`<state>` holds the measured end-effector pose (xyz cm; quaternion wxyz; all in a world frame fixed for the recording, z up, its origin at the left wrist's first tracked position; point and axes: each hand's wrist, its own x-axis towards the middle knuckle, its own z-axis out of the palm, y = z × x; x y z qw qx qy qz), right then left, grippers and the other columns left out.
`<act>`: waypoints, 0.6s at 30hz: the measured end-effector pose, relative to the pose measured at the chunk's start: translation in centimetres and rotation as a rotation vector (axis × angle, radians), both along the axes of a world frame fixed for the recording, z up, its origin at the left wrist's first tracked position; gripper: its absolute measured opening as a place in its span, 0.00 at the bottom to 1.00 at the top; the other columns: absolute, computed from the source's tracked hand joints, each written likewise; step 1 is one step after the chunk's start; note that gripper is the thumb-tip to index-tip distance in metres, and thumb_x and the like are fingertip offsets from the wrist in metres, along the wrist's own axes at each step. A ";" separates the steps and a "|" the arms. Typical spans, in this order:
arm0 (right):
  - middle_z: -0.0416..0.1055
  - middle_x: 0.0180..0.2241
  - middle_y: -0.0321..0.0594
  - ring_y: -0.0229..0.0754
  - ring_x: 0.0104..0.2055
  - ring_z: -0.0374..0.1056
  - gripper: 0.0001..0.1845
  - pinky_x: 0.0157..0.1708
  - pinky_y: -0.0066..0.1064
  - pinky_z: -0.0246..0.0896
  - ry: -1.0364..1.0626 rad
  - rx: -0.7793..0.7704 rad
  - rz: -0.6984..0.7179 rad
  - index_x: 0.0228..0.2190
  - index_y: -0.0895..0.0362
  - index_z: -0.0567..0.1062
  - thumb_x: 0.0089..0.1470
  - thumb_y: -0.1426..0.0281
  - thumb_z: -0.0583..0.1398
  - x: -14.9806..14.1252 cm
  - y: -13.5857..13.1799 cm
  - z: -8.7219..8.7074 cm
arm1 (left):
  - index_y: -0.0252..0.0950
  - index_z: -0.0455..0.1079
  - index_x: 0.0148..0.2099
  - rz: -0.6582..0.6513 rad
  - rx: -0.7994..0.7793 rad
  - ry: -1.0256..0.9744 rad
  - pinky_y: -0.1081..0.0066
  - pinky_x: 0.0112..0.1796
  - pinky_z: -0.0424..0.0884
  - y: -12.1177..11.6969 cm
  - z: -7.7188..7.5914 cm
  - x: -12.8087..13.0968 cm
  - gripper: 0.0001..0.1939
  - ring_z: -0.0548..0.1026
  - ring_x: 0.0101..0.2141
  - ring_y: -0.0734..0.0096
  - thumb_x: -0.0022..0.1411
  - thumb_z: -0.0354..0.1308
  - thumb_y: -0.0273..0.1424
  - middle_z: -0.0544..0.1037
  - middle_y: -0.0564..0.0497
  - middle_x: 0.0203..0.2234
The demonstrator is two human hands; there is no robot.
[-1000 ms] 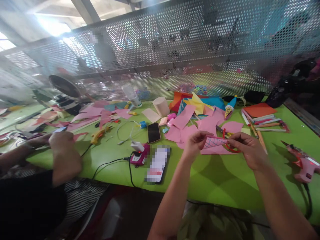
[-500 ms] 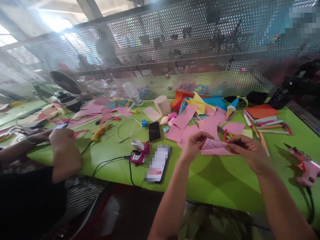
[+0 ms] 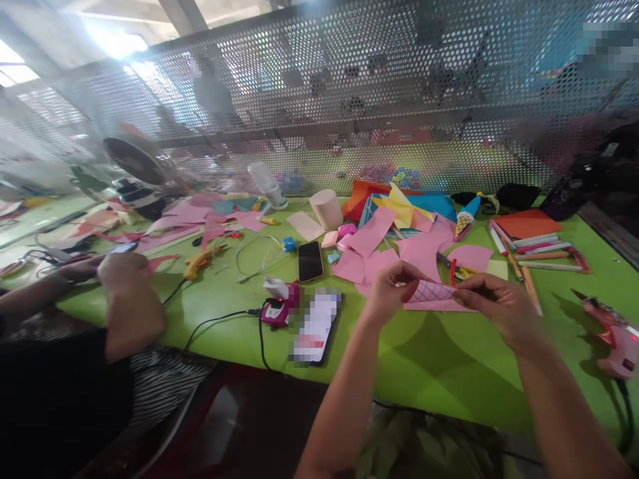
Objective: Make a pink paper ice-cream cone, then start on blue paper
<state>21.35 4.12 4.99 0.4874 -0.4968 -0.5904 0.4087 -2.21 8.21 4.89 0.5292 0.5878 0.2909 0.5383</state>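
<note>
Two hands hold the roll (image 3: 432, 292) off the near side of the scraps (image 3: 379, 264), left hand (image 3: 394, 290) pinching one end, right hand (image 3: 494, 303) clamped on the other. Likely faults: uneven pinch pressure could crease it, or a slackened fingertip could let it uncurl, no fastening being visible between the grips. Long axis runs roughly level from left pinch to right, seemingly tapering toward the right.
</note>
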 end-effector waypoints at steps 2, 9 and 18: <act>0.79 0.31 0.39 0.42 0.32 0.70 0.14 0.32 0.33 0.65 0.005 0.006 -0.009 0.32 0.51 0.85 0.49 0.56 0.75 0.0 -0.1 0.1 | 0.34 0.77 0.36 0.008 0.015 0.008 0.71 0.35 0.74 -0.2 0.3 0.0 0.12 0.79 0.32 0.70 0.60 0.71 0.38 0.82 0.46 0.30; 0.80 0.32 0.38 0.42 0.34 0.72 0.15 0.34 0.32 0.70 0.185 -0.094 -0.012 0.35 0.48 0.85 0.49 0.55 0.74 -0.2 -0.1 0.4 | 0.36 0.77 0.35 0.030 0.118 -0.027 0.73 0.29 0.74 -1.0 1.1 0.4 0.06 0.78 0.29 0.73 0.63 0.67 0.33 0.84 0.45 0.35; 0.79 0.28 0.35 0.36 0.28 0.73 0.14 0.28 0.26 0.69 0.514 -0.261 -0.008 0.35 0.50 0.85 0.49 0.56 0.74 -0.5 0.2 0.6 | 0.38 0.82 0.37 0.064 0.387 0.121 0.71 0.35 0.79 -1.4 0.6 0.9 0.11 0.81 0.40 0.67 0.61 0.62 0.19 0.82 0.45 0.41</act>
